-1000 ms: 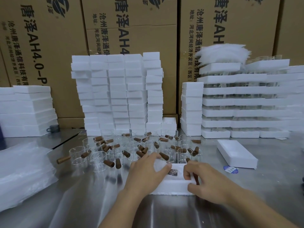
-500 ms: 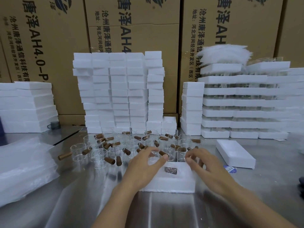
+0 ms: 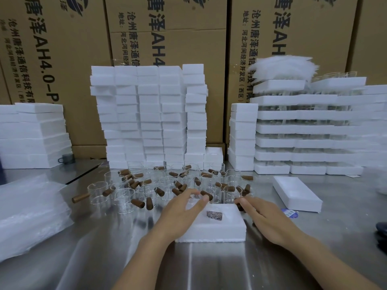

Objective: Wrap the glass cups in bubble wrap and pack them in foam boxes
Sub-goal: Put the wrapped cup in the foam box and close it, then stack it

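Observation:
A white foam box (image 3: 219, 229) lies on the steel table right in front of me, with a small dark piece (image 3: 214, 215) set in its top. Behind it stand several clear glass cups (image 3: 123, 197) with brown wooden handles. My left hand (image 3: 182, 214) hovers over the box's far left corner, thumb and fingers arched around a clear cup there; no firm grip shows. My right hand (image 3: 266, 218) lies at the box's right edge, its straight fingers touching a brown handle (image 3: 240, 203).
A loose foam lid (image 3: 297, 197) lies to the right, with a blue label (image 3: 290, 213) beside it. Bagged bubble wrap (image 3: 31, 216) fills the left. Foam box stacks (image 3: 146, 114) and cardboard cartons (image 3: 167, 38) wall off the back. White wrap sheets (image 3: 282, 68) top the right-hand stack.
Both hands have lifted off the foam box and moved forward to the cups. The dark piece in the box top is now uncovered.

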A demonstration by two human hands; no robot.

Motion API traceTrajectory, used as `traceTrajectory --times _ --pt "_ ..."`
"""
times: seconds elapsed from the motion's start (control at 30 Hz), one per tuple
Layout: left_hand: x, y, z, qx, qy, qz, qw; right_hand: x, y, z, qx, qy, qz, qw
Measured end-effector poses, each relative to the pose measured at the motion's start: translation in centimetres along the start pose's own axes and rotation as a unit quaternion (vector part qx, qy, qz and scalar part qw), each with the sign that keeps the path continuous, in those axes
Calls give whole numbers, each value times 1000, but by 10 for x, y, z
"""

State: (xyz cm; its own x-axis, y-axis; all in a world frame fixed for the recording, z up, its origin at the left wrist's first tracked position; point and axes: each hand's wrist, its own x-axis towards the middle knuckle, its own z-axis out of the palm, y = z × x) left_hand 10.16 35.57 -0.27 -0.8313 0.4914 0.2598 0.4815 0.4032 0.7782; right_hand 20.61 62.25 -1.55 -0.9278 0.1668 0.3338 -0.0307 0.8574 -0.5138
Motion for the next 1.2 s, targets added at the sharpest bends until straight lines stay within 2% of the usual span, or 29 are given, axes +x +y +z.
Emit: traceTrajectory --times 0.17,0.4,0.47,0.57,0.7,0.83,0.9,1.0,1.07,1.13,1.2 --pt "-3 3 3 -64 11 -25 998 1 0 -1 8 23 0 1000" --pt "-3 6 1 -92 39 -8 995 5 10 -2 -16 50 6 999" --pt "-1 3 2 -88 40 -7 995 8 20 -9 -28 99 38 994" --pt "0 -3 9 -72 46 -1 996 8 44 -24 -89 167 129 973" --pt "0 -4 12 -40 68 4 997 3 78 -41 -111 150 272 944" --pt "-1 -1 10 -71 61 -2 996 0 88 -47 -100 167 282 939" --pt "-3 3 7 -118 66 -3 991 2 78 -49 -87 208 234 946" --pt "2 6 1 -169 92 -24 981 2 38 -54 29 264 122 956" --pt "6 9 -3 -196 117 -27 973 0 3 -58 180 245 64 950" --pt "5 16 -8 -233 133 -22 963 -1 -28 -63 342 180 26 922" --pt "5 23 -13 -291 134 -22 947 -1 -53 -66 492 88 9 866"
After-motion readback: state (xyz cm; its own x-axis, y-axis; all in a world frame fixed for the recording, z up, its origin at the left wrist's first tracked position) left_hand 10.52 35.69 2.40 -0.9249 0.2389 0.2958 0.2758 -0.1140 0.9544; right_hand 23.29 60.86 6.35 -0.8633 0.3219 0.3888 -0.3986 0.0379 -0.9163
